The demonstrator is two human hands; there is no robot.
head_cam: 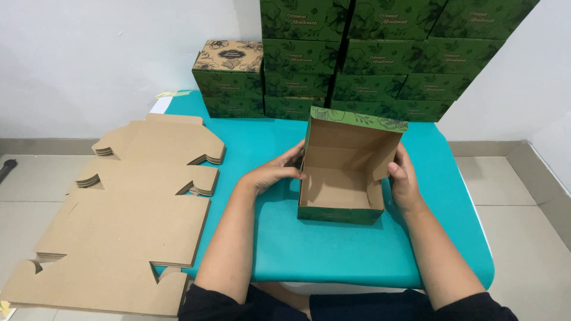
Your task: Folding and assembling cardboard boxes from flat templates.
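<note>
Closest to the camera are two forearms in dark sleeves reaching over the near edge of the teal table (333, 249), and both hands are on a half-built green box (342, 178) sitting around the middle of the table, a bit toward the right side. The left hand (275, 173) is pressed against the box's left wall with fingers curled onto its edge, and the right hand (404, 181) clamps the right wall, thumb hooked over the inner side flap — so both are closed on the box, squeezing it from either side, which looks like it's keeping the walls upright while the flaps sit in place. The box is open at the top, plain brown inside, with its lid panel standing up at the back. Off the left edge of the table, partly overhanging the floor, there's a stack of flat brown cardboard cutouts (128, 220), unfolded, plain side up — handy right beside the left arm. Further back, along the far edge against the white wall, finished green boxes (369, 59) are stacked in rows several high, tidy and out of the working space. One of them at the far left of the pile carries a brown-topped box (229, 56) with a floral print.
</note>
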